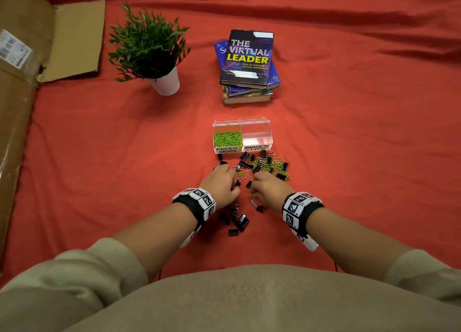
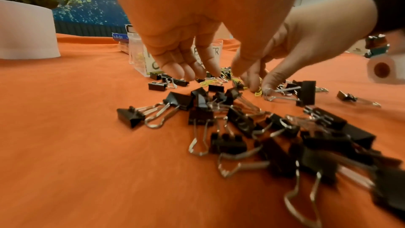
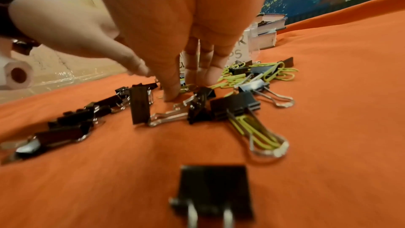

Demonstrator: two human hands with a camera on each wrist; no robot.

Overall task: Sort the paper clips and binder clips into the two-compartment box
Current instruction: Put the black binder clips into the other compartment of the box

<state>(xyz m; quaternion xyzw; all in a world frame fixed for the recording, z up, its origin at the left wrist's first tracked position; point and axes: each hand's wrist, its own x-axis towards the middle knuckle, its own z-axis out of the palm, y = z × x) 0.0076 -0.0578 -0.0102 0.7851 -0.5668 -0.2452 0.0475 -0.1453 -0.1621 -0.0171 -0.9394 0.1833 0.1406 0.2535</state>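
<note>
The clear two-compartment box (image 1: pixel 259 121) stands on the red cloth. Its left half, labelled PAPER CLIPS, holds green paper clips (image 1: pixel 227 138); the half labelled BINDER CLIPS (image 1: pixel 257 139) looks empty. Right in front lies a mixed pile (image 1: pixel 270 165) of black binder clips and green paper clips. A separate heap of binder clips (image 1: pixel 237 222) lies between my wrists. My left hand (image 1: pixel 228 175) reaches into the pile's left side, fingers (image 2: pixel 190 73) straight and pointing down. My right hand (image 1: pixel 259 179) is beside it, with straight fingertips (image 3: pixel 172 95) touching the cloth among the clips.
A potted plant (image 1: pixel 152 49) stands at the back left and a stack of books (image 1: pixel 249 64) behind the box. An open cardboard box (image 1: pixel 22 82) runs along the left edge. Bare red cloth (image 1: pixel 112 169) spreads to both sides of the pile.
</note>
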